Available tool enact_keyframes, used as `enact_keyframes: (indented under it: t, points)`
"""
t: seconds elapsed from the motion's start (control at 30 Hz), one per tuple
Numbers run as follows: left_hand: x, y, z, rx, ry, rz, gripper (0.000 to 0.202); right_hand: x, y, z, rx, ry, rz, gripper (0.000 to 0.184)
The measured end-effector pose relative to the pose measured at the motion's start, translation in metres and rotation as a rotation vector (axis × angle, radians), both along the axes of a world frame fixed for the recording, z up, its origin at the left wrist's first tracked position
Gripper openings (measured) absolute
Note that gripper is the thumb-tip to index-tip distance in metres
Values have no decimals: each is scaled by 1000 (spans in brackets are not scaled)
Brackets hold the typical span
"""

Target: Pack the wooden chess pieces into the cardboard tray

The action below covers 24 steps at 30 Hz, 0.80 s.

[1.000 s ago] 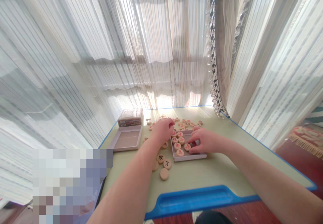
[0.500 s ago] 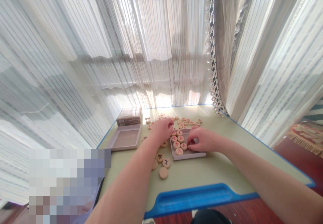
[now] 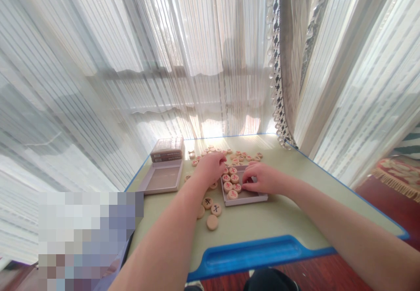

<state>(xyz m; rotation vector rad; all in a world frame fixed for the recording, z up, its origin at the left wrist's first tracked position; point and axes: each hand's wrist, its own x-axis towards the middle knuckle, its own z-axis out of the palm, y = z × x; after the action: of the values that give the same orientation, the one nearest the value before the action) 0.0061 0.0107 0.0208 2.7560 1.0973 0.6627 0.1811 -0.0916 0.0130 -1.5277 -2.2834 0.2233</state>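
Note:
A shallow white box tray (image 3: pixel 246 201) lies on the table with several round xiangqi pieces (image 3: pixel 234 178) bearing red characters along its left side. My right hand (image 3: pixel 262 178) reaches into it from the right, fingers bent and apart, the tips touching the edge of a red-marked piece (image 3: pixel 236 187). At the tray's upper left corner is my left hand (image 3: pixel 212 167), its fingers curled closed; whatever is in them is hidden. Black-marked pieces (image 3: pixel 215 209) and a blank-faced disc (image 3: pixel 212 222) lie on the table below my left wrist.
More pieces (image 3: pixel 243 155) are scattered behind the tray. An open box half (image 3: pixel 163 180) sits at the left, in front of a closed box (image 3: pixel 167 149). The green table (image 3: pixel 262 225) has a blue edge with a moulded trough (image 3: pixel 252 254). Pixelated blocks cover the lower left.
My right fingertips have moved slightly left, and the red-marked piece beside them has shifted left against its neighbours. My left hand stays almost where it was. The view has tilted a little.

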Motion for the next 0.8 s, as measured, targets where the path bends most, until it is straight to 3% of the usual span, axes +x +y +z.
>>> enact_keyframes:
  t: [0.8]
  points:
    - [0,0,1,-1,64,-6,25,0,0,0,31,-32,-5,15]
